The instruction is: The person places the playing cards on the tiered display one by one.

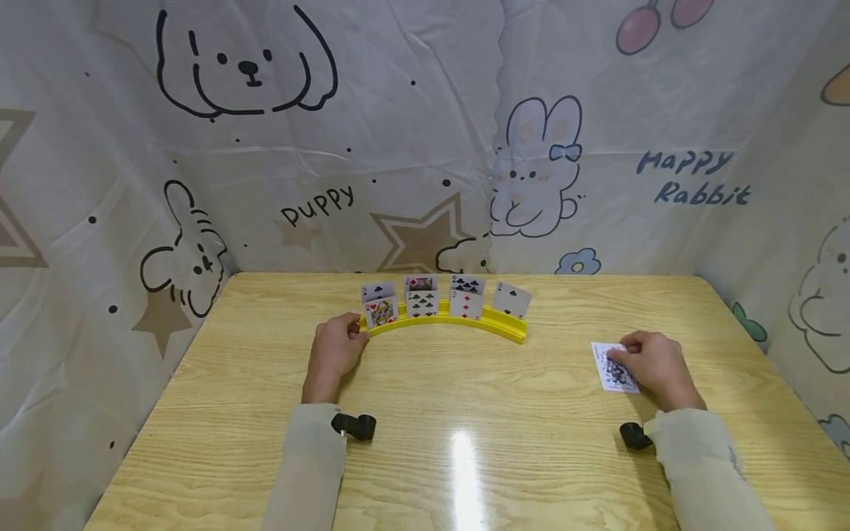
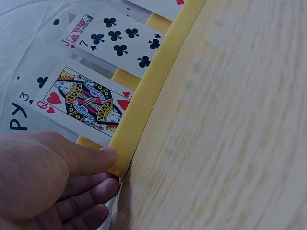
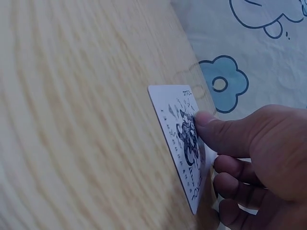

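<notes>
A curved yellow card holder stands on the table with several playing cards upright in two rows. My left hand grips its left end, the thumb on the front by the queen of hearts. Beside the queen stands the seven of clubs, with a jack partly hidden behind it. Farther right in the head view are a red diamond card and a lone black-suited card. Well right of the holder, my right hand pinches a joker card by its edge, thumb on the printed face.
The wooden table reaches back to a white cloth printed with cartoon animals, which also hangs at both sides. Black wrist cameras sit on the left cuff and the right cuff.
</notes>
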Motion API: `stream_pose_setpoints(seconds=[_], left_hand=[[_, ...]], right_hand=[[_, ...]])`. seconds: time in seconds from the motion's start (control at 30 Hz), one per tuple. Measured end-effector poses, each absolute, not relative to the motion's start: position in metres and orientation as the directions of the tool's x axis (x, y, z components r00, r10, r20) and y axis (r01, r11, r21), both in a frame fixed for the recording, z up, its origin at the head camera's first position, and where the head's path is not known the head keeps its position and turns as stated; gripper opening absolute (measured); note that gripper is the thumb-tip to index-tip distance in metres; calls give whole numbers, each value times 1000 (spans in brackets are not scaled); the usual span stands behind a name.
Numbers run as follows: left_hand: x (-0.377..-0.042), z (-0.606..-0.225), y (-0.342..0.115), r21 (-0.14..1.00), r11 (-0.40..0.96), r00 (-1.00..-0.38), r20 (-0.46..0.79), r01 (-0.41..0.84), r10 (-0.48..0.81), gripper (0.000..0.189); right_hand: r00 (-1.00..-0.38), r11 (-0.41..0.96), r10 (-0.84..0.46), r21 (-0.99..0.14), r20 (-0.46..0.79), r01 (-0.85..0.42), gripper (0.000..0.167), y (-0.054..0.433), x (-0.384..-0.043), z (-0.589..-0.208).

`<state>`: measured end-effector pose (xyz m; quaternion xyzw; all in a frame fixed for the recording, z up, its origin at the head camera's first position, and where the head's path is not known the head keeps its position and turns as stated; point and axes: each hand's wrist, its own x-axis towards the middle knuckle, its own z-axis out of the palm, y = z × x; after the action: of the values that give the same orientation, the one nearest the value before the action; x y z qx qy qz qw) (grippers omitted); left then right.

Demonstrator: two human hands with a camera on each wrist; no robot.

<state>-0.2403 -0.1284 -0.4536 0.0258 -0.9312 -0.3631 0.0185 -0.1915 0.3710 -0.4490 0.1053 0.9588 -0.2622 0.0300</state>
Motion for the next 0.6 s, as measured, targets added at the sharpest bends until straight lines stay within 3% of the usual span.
stream_pose_setpoints(seconds=[0.6], left_hand=[[-240, -454, -129, 672, 741, -997, 46, -14, -60, 37]], right_hand=[[-960, 801, 223, -529, -171, 280, 33, 366, -191, -443]])
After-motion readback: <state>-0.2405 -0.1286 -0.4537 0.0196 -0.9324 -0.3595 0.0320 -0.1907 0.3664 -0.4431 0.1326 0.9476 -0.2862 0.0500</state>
